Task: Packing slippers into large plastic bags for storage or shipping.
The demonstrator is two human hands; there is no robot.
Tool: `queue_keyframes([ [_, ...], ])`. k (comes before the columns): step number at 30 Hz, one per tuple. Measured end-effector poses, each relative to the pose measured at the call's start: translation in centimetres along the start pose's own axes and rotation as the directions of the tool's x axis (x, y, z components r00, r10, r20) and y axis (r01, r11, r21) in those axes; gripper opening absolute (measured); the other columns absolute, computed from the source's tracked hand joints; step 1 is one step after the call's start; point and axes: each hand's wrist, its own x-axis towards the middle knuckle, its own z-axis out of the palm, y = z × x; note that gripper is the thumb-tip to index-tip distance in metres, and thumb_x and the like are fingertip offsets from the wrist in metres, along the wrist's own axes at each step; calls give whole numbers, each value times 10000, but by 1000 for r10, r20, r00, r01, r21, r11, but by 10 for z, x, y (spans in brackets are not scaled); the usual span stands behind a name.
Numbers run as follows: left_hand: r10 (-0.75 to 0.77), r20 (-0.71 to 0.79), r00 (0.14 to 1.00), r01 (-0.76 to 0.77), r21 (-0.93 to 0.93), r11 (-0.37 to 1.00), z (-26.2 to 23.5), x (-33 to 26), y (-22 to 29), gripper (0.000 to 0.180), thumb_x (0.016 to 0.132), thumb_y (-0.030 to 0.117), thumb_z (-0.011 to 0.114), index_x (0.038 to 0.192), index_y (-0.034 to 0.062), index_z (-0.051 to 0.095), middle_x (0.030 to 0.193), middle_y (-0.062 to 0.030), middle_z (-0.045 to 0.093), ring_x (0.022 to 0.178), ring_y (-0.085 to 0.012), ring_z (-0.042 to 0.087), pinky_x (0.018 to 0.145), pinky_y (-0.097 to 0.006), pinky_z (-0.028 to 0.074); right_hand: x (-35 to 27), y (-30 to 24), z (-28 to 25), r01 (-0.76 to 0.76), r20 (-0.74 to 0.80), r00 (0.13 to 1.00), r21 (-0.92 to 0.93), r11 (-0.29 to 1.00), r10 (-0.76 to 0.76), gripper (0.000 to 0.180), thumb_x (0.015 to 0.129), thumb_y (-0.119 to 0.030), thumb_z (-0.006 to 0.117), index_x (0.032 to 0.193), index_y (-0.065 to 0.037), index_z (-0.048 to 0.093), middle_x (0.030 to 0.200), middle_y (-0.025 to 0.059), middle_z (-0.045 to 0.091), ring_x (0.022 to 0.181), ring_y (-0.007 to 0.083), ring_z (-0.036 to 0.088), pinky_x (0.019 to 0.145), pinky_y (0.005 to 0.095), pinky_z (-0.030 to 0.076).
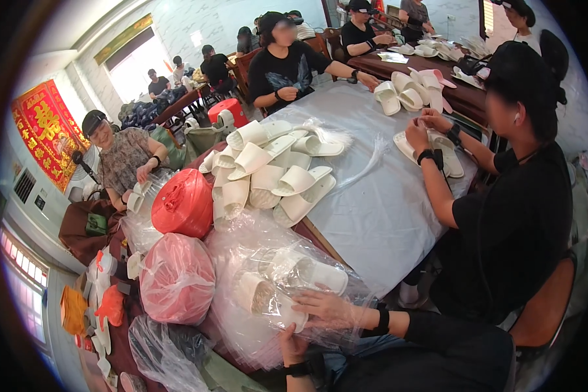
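Clear plastic bag at bottom centre, white slippers already inside; judging by the loose slipper pile mid-frame on the tabletop, plenty left. Right hand lies flat, fingers spread on the bag. Left hand grips the bag's lower edge.
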Motion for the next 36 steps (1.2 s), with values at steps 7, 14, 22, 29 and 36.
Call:
queue_keyframes([
  [7,-12,-177,984,25,74,997,18,-6,4,489,770,-21,593,1244,9,474,1150,-137,589,1038,-295,586,913,-423,473,-15,8,-11,-95,0,996,-27,995,95,574,862,-392,586,1365,-167,424,1410,112,403,1328,296,352,1063,523,269],
  [14,-24,-113,993,25,8,1000,10,-4,4,508,761,-12,590,1255,12,475,1154,-144,593,1025,-296,594,887,-411,483,-54,16,-21,-185,-147,974,-76,980,173,465,871,-327,564,1273,-95,532,1392,220,388,1283,388,369,1053,508,279],
  [22,-143,-42,989,140,-70,988,15,-10,8,489,782,70,576,1248,-44,477,1171,-188,590,1023,-288,595,874,-376,483,-53,7,-28,-190,-292,943,-76,979,160,363,816,-118,584,1174,-59,589,1321,254,451,1172,394,475,1015,502,341],
  [29,-133,-20,991,132,-36,991,9,-1,11,581,784,145,580,1295,-70,404,1241,-248,535,1104,-327,548,916,-407,467,-74,-1,-56,-166,-290,936,145,975,202,360,773,-111,678,1116,-36,603,1107,180,608,969,336,597,843,397,481],
  [36,-40,-24,999,41,29,999,30,-13,14,557,839,125,572,1318,-73,370,1285,-263,500,1035,-286,597,810,-359,521,-117,17,-51,-487,-374,810,1,873,452,284,740,-194,753,730,-26,523,653,105,559,558,276,552,523,355,435],
])
